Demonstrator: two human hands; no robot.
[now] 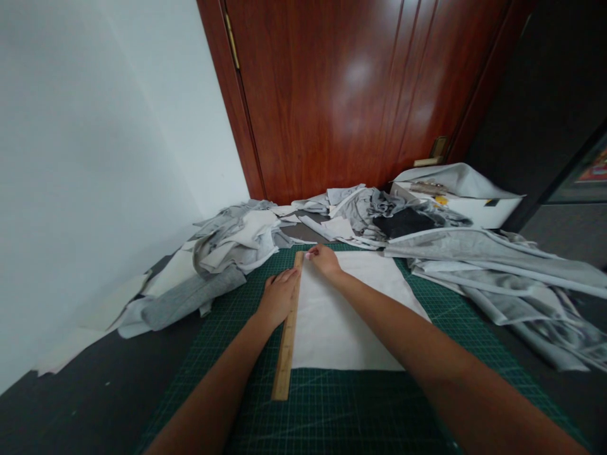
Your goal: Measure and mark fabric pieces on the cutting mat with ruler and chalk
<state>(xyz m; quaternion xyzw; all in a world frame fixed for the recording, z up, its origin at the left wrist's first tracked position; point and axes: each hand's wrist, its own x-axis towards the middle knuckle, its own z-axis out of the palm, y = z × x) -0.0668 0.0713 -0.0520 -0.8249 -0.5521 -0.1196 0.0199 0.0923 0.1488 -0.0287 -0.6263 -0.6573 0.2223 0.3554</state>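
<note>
wooden ruler (pixel 284 354), marks unreadable, borders the white cloth (pixel 351 341) near the far edge of the mat (pixel 215 335); left hand (pixel 279 297) rests uncurled on the ruler; right hand (pixel 326 260) bends over the cloth's far-left corner, grip unclear.

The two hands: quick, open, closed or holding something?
Left hand: open, resting partly on the wooden ruler.
Right hand: curled at a corner of the white cloth; whether it holds anything can't be told.

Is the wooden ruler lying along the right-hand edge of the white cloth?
No: the wooden ruler lies along the left edge of the white cloth, with the left hand on it.
</note>
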